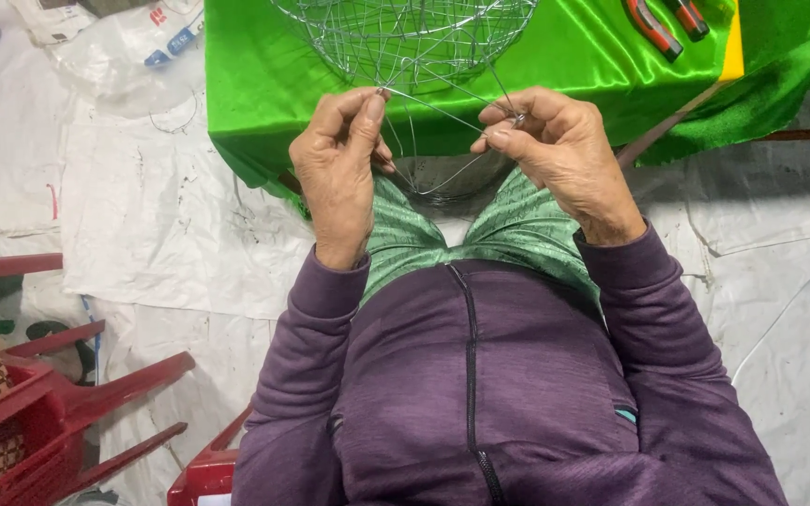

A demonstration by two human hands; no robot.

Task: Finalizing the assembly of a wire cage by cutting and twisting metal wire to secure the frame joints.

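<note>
Because our left hand [337,169] and right hand [555,150] each pinch a thin wire strand [442,112] of the wire basket frame [405,37] at the near edge of the green-draped worktop [574,66], we judge a springy end could slip and jab a finger.

Silver wire-mesh basket frame [405,42], domed, resting on green cloth, loose strands trailing down

Even, bright light fills the room, with soft shadow under the green cloth [264,84] edge. The satin shows mild glare. Focus is sharp throughout; the thin wire basket [405,37] looks faint, and edges bend slightly.
</note>
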